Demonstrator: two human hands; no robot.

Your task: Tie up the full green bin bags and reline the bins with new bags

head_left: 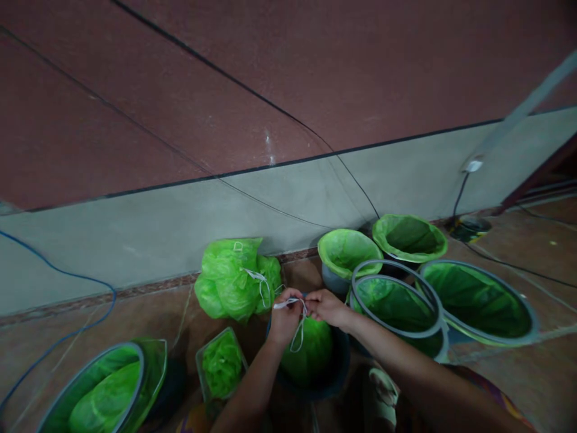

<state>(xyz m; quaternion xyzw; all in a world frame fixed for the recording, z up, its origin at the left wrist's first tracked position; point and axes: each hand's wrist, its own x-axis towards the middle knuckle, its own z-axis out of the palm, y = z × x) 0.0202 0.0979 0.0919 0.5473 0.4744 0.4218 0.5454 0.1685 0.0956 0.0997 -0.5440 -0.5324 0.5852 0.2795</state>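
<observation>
My left hand [285, 319] and my right hand [328, 307] meet above a dark bin [336, 376] that holds a full green bag [310, 356]. Both hands pinch the bag's white drawstring [295, 305], whose loop hangs down over the bag. A tied green bag [234, 278] with its own white string lies just behind the left hand, against the wall.
Several grey bins lined with green bags stand to the right [396, 300] [478, 300] [347, 255] [409, 237] and at the lower left [103, 388]. A clear box of green bags [220, 364] sits beside the left arm. Cables run along the wall [157, 228], and a blue one [67, 325] crosses the floor.
</observation>
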